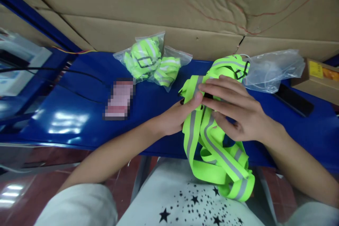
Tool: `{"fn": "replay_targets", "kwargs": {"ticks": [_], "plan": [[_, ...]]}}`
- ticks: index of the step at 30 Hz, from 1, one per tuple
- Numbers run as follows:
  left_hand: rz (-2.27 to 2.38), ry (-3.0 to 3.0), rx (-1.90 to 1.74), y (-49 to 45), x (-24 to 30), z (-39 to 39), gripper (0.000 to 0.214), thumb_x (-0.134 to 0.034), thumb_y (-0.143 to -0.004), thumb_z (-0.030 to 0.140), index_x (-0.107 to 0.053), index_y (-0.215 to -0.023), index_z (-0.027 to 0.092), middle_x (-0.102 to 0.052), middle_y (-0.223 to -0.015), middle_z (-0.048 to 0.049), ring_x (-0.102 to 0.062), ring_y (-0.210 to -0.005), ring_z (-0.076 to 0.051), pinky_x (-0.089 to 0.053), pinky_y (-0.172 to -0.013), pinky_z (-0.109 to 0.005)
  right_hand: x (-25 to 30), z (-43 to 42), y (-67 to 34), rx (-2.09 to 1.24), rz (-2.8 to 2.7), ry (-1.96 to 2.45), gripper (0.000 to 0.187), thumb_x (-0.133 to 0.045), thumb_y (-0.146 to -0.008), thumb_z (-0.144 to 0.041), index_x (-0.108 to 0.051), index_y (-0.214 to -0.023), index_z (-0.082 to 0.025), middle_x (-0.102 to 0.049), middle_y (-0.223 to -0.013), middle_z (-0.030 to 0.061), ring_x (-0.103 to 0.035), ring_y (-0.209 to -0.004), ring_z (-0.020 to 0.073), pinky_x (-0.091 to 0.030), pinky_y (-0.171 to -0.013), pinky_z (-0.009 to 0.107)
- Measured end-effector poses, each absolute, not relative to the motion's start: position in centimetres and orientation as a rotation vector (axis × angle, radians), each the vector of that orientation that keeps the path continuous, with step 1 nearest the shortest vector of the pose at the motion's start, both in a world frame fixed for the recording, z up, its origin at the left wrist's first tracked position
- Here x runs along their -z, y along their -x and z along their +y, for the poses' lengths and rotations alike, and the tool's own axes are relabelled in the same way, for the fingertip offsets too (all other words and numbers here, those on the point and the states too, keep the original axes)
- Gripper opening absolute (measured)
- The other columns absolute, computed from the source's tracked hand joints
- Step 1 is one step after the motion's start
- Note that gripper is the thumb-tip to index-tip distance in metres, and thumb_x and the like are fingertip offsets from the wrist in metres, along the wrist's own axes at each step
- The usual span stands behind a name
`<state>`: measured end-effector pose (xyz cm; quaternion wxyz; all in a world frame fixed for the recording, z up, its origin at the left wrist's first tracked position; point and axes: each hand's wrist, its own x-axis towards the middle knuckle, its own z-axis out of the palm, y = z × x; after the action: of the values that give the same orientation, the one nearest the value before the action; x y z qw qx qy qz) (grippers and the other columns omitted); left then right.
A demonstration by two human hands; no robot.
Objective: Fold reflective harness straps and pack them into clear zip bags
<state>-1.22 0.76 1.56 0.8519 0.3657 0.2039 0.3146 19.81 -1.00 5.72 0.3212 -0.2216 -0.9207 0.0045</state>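
Observation:
A neon yellow-green reflective strap (pixel 192 130) with a grey stripe hangs in loops from my hands over the table's front edge. My left hand (pixel 176 114) is closed on its upper part, thumb pressed on top. From the other side, my right hand (pixel 235 107) reaches over the same strap, fingers bent against it near a dark buckle piece partly hidden by the fingers. Just beyond my right hand, a bundle of the same strap (pixel 227 63) with a black buckle (pixel 242 70) lies on the table; whether it joins the held strap I cannot tell.
Clear bags of similar straps (pixel 144 58) lie at the back of the blue table (pixel 79 113). A phone with a blurred screen (pixel 119 99) lies left. On the right are empty plastic bags (pixel 275 69), a black object (pixel 293 100) and a cardboard box (pixel 320 81). Cardboard (pixel 148 0) walls the back.

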Motion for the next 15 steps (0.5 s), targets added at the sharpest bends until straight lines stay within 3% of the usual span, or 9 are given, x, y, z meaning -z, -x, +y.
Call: {"fn": "replay_targets", "kwargs": {"ticks": [4, 7, 8, 10, 12, 15], "plan": [[0.487, -0.781, -0.639, 1.0, -1.5, 0.9, 0.069, -0.077, -0.082, 0.064, -0.067, -0.130, 0.017, -0.079, -0.112, -0.0125, -0.077, -0.102, -0.030, -0.062, -0.095, -0.048, -5.4, -1.8, -19.9, -0.250, -2.209, 0.699, 0.069, -0.071, -0.090, -0.024, -0.048, -0.155, -0.025, -0.052, -0.157, 0.0109, -0.046, -0.149, 0.0342, -0.035, -0.126, 0.060], [0.422, -0.848, -0.610, 0.9, -1.4, 0.5, 0.053, -0.083, -0.083, 0.050, -0.071, -0.121, 0.015, -0.080, -0.106, -0.0105, -0.079, -0.091, -0.025, -0.066, -0.084, -0.040, -4.9, -1.9, -20.0, -0.505, -1.913, 0.834, 0.081, -0.079, -0.087, -0.028, -0.041, -0.159, -0.030, -0.049, -0.159, 0.0086, -0.047, -0.148, 0.0324, -0.042, -0.123, 0.055], [0.405, -0.875, -0.599, 0.9, -1.4, 0.2, 0.049, -0.083, -0.084, 0.045, -0.072, -0.120, 0.015, -0.080, -0.106, -0.0099, -0.079, -0.088, -0.024, -0.066, -0.083, -0.039, -4.7, -1.8, -19.9, -0.645, -1.862, 0.881, 0.078, -0.079, -0.088, -0.030, -0.044, -0.157, -0.031, -0.056, -0.153, 0.0076, -0.055, -0.141, 0.0309, -0.050, -0.116, 0.052], [0.417, -0.918, -0.598, 0.7, -1.4, -0.1, 0.045, -0.084, -0.084, 0.040, -0.072, -0.120, 0.014, -0.080, -0.106, -0.0099, -0.078, -0.087, -0.023, -0.065, -0.086, -0.040, -4.4, -1.8, -19.7, -0.949, -1.830, 0.970, 0.060, -0.077, -0.091, -0.035, -0.057, -0.147, -0.032, -0.075, -0.124, 0.0038, -0.076, -0.107, 0.0254, -0.066, -0.090, 0.041], [0.452, -0.921, -0.619, 0.5, -1.4, -0.3, 0.049, -0.086, -0.082, 0.038, -0.071, -0.122, 0.014, -0.079, -0.108, -0.0111, -0.078, -0.093, -0.026, -0.065, -0.090, -0.044, -4.3, -1.9, -19.3, -1.140, -1.789, 1.038, 0.044, -0.075, -0.092, -0.039, -0.067, -0.135, -0.031, -0.078, -0.092, -0.0006, -0.075, -0.070, 0.0191, -0.065, -0.061, 0.031], [0.450, -0.888, -0.625, 0.4, -1.1, -0.1, 0.058, -0.089, -0.077, 0.038, -0.068, -0.126, 0.013, -0.077, -0.117, -0.0139, -0.076, -0.106, -0.031, -0.059, -0.102, -0.051, -4.1, -2.1, -18.8, -1.141, -1.707, 1.113, 0.038, -0.078, -0.090, -0.043, -0.072, -0.125, -0.028, -0.077, -0.084, -0.0008, -0.071, -0.060, 0.0172, -0.061, -0.052, 0.028]]}}
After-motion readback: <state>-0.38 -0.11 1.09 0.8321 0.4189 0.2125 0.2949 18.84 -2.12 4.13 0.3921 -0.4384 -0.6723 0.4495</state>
